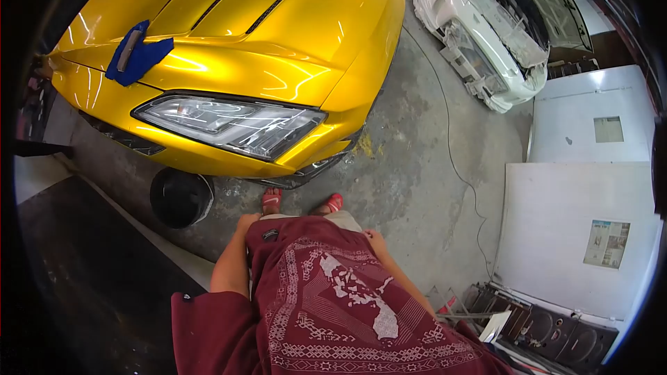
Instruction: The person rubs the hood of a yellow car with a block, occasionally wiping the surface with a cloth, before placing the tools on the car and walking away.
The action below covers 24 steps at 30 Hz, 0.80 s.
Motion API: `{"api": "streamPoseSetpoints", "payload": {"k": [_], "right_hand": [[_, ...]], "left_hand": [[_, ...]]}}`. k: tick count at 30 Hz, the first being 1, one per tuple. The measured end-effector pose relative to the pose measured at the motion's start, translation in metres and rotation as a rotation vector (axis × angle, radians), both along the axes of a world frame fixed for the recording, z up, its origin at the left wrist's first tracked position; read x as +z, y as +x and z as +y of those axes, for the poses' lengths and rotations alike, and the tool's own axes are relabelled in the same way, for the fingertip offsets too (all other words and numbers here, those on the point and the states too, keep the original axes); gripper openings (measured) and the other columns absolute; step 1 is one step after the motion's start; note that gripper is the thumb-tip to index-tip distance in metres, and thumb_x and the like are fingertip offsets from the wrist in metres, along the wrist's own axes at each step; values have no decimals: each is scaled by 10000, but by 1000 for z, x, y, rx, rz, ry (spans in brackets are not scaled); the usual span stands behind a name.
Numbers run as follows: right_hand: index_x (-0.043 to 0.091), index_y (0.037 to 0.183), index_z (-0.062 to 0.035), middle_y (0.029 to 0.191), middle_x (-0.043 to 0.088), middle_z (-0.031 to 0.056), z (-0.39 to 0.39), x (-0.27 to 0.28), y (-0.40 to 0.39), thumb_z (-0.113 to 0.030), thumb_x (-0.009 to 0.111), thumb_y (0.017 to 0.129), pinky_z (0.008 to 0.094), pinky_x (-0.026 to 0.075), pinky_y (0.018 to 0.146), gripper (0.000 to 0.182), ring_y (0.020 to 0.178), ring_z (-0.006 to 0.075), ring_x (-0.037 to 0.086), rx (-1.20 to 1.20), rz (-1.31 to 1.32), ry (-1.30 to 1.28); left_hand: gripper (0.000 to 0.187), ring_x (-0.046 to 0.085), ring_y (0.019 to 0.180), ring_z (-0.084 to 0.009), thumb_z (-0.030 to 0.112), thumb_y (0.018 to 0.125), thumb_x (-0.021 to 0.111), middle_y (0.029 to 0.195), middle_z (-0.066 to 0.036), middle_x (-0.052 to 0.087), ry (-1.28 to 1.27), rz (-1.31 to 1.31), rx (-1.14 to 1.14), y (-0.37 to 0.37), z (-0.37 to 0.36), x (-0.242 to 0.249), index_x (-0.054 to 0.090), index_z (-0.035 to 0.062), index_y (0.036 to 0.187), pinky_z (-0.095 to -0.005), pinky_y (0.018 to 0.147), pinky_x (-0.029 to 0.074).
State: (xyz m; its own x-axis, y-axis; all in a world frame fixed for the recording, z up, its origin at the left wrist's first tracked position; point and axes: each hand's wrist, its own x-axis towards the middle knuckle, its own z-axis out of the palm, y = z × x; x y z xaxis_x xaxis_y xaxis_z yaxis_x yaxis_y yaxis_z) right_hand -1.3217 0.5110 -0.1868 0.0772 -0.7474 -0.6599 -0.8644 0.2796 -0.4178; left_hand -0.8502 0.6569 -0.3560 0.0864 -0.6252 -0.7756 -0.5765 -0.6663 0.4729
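Observation:
My left hand [247, 222] hangs at the left side of my maroon printed shirt [333, 292], near its hem. On the other side, my right hand [376, 239] is low by the opposite edge of the hem. The fingers of both are small and mostly hidden, so I cannot make out whether they grip the cloth. In front of my feet in red slippers [272, 200] stands a glossy yellow car [264, 62] with a clear headlight [233, 121]. A blue cloth [149, 59] lies on its hood, with a grey-brown bar-shaped piece [128, 51] on top.
A black bucket [179, 198] stands on the concrete floor below the bumper. Farther right is a white car [483, 35] with its front stripped. A thin cable [450, 146] runs across the floor. White panels [570, 215] and speakers [549, 326] line the right side; a dark panel [90, 271] is at left.

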Motion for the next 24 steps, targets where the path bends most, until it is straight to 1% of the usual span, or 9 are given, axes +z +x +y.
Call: {"api": "streamPoseSetpoints", "payload": {"k": [1,4,9,11,14,19,21,22,24], "right_hand": [[738,1159,-62,1093,748,199,5,-3,-1,-472,605,991,422,541,887,463,1030,362,719,-19,15,9],[737,1146,-31,1099,751,209,19,13,3,-477,572,1000,418,539,893,498,1036,345,723,-51,87,66],[737,1136,-7,1086,749,235,42,-17,-6,-432,612,937,437,546,895,485,1038,377,721,-91,96,105],[737,1146,-9,1104,745,242,43,-25,3,-459,616,928,443,542,909,514,1052,397,714,-148,165,135],[739,1135,42,1097,746,275,40,-17,28,-453,610,933,412,549,879,550,1020,336,729,-378,127,163],[654,1308,77,1294,669,314,45,-36,75,-633,579,920,429,509,1037,812,1236,408,652,-93,262,298],[575,1381,122,1402,584,345,27,-23,108,-752,563,878,436,450,1125,1008,1358,424,558,33,225,573],[565,1387,131,1453,533,351,20,-26,117,-779,558,865,431,430,1144,1050,1389,417,528,105,244,635],[508,1429,143,1530,455,351,32,-65,127,-818,567,837,426,403,1171,1131,1436,400,481,201,338,680]], "left_hand": [[491,639,1181,-468,423,919,511,1232,-305,672,28,-5,75,0,-3,-3,752,47,1124,-515,989,503],[512,635,1174,-478,419,901,505,1220,-298,678,-112,-53,-200,12,-18,25,739,20,1120,-520,986,498],[575,668,1153,-433,488,855,566,1188,-283,699,11,33,174,34,8,-16,741,1,1108,-475,999,512],[598,681,1139,-421,511,845,586,1176,-272,710,110,-13,267,26,2,18,743,0,1111,-458,997,519],[621,679,1164,-404,532,842,616,1203,-257,715,221,47,160,23,-3,54,746,15,1161,-448,1007,519],[881,620,1293,-382,699,896,603,1407,-247,632,425,190,107,-2,-27,100,618,-32,1388,-459,1067,488],[991,565,1367,-367,757,885,585,1498,-249,555,591,216,28,-24,-11,71,531,-40,1472,-457,1142,432],[1075,480,1443,-381,789,866,585,1578,-253,460,502,319,-236,-36,21,22,456,-53,1521,-458,1192,381],[1180,425,1485,-377,844,824,576,1626,-219,407,733,139,-494,-68,-23,62,332,-12,1600,-464,1227,332]]}}
